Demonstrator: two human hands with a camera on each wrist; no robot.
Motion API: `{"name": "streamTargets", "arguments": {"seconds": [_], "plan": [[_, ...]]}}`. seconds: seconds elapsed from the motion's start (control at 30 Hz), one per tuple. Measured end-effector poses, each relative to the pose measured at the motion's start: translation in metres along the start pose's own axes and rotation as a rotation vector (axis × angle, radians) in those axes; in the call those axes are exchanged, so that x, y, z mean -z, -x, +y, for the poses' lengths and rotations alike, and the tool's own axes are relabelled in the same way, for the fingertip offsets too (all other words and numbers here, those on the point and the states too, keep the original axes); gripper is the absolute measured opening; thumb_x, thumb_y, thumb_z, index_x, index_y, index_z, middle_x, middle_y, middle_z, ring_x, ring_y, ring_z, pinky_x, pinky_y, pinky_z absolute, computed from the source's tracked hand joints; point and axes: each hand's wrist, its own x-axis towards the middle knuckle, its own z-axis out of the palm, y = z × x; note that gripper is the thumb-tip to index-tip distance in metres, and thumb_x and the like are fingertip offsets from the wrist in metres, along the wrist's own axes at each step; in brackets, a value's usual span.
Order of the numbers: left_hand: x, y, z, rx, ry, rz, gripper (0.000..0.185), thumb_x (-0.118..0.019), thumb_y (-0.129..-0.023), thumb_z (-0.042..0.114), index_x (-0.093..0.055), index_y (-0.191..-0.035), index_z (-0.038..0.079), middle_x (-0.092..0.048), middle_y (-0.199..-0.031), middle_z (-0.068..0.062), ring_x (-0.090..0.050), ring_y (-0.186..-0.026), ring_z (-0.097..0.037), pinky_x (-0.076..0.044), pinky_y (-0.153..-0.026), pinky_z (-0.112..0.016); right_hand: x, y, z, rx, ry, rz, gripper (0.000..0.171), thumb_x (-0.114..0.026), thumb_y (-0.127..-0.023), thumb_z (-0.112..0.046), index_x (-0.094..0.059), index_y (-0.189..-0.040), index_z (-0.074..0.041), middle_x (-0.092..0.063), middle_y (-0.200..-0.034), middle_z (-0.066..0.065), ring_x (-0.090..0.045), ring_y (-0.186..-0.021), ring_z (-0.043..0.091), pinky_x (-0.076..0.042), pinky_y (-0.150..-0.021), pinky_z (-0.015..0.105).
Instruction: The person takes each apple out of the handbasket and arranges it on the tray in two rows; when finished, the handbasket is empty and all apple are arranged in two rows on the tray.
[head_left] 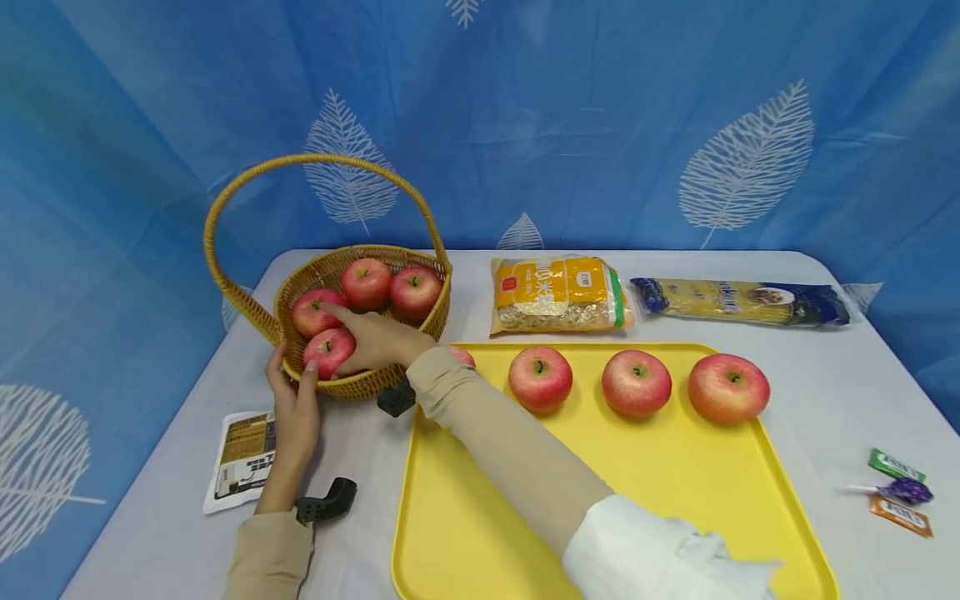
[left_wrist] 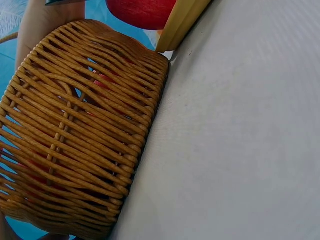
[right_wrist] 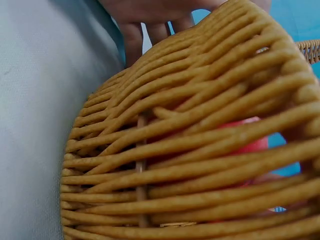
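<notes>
A wicker basket (head_left: 431, 321) with a tall handle stands at the table's left and holds several red apples. My right hand (head_left: 341, 342) reaches into it, and its fingers curl over the front apple (head_left: 324, 354). My left hand (head_left: 292, 367) grips the basket's near rim, thumb outside. Three more apples, such as the middle one (head_left: 637, 382), sit in a row on the yellow tray (head_left: 600, 500). Another apple (head_left: 464, 357) is mostly hidden behind my right sleeve. The left wrist view fills with the basket's wall (left_wrist: 75, 150). The right wrist view shows the weave (right_wrist: 175, 150) with red apple (right_wrist: 250, 145) behind it.
A yellow bag of grain (head_left: 558, 293) and a long pasta pack (head_left: 742, 302) lie behind the tray. A flat sachet (head_left: 243, 457) lies near the table's left edge, and small sweet wrappers (head_left: 900, 492) near the right edge. Blue leaf-print cloth hangs behind.
</notes>
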Motion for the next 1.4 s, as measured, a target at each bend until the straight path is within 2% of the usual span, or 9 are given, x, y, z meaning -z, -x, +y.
{"name": "streamTargets", "arguments": {"seconds": [0.23, 0.5, 0.73, 0.93, 1.17, 1.4], "plan": [[-0.002, 0.003, 0.003, -0.01, -0.012, 0.003, 0.057, -0.036, -0.095, 0.035, -0.008, -0.143, 0.023, -0.008, -0.152, -0.002, -0.011, -0.14, -0.02, -0.014, -0.113, -0.045, 0.0, 0.004, 0.002, 0.005, 0.05, 0.013, 0.079, -0.064, -0.077, -0.047, -0.024, -0.143, -0.03, -0.051, -0.124, 0.0, -0.051, -0.108, 0.009, -0.044, -0.093, 0.023], [-0.001, 0.002, 0.004, -0.005, -0.029, 0.003, 0.057, -0.035, -0.095, 0.04, -0.008, -0.143, 0.026, -0.007, -0.152, -0.002, -0.01, -0.14, -0.021, -0.015, -0.113, -0.046, 0.002, 0.008, 0.002, 0.062, 0.053, 0.07, 0.064, -0.061, -0.078, -0.05, -0.036, -0.136, -0.038, -0.049, -0.109, 0.0, -0.045, -0.092, 0.007, -0.044, -0.08, 0.019], [0.0, 0.003, 0.003, -0.024, -0.017, 0.021, 0.057, -0.037, -0.095, 0.037, -0.011, -0.143, 0.022, -0.01, -0.152, -0.004, -0.012, -0.14, -0.021, -0.013, -0.113, -0.045, 0.0, 0.005, 0.003, 0.093, 0.036, 0.104, 0.055, -0.062, -0.079, -0.049, -0.045, -0.13, -0.039, -0.049, -0.118, -0.001, -0.04, -0.1, 0.008, -0.041, -0.082, 0.019], [-0.002, 0.003, 0.0, -0.029, -0.007, 0.013, 0.057, -0.037, -0.095, 0.038, -0.011, -0.143, 0.022, -0.01, -0.151, -0.004, -0.011, -0.14, -0.021, -0.013, -0.113, -0.046, 0.001, 0.008, 0.005, 0.11, -0.065, 0.138, 0.05, -0.065, -0.078, -0.046, -0.052, -0.125, -0.035, -0.05, -0.121, -0.002, -0.037, -0.106, 0.009, -0.04, -0.084, 0.019], [-0.001, 0.004, -0.001, -0.023, -0.032, 0.006, 0.056, -0.035, -0.095, 0.039, -0.01, -0.143, 0.024, -0.008, -0.152, -0.003, -0.009, -0.141, -0.021, -0.012, -0.113, -0.047, 0.002, 0.014, 0.003, 0.112, -0.215, 0.182, 0.048, -0.069, -0.077, -0.038, -0.056, -0.123, -0.03, -0.047, -0.125, 0.002, -0.037, -0.112, 0.012, -0.04, -0.083, 0.017], [-0.001, 0.002, 0.0, -0.024, -0.045, 0.004, 0.056, -0.035, -0.095, 0.04, -0.009, -0.143, 0.025, -0.008, -0.152, -0.003, -0.01, -0.141, -0.022, -0.012, -0.113, -0.048, 0.004, 0.016, 0.006, 0.104, -0.294, 0.219, 0.05, -0.072, -0.075, -0.036, -0.058, -0.122, -0.029, -0.048, -0.126, 0.001, -0.035, -0.114, 0.01, -0.042, -0.082, 0.015]]}}
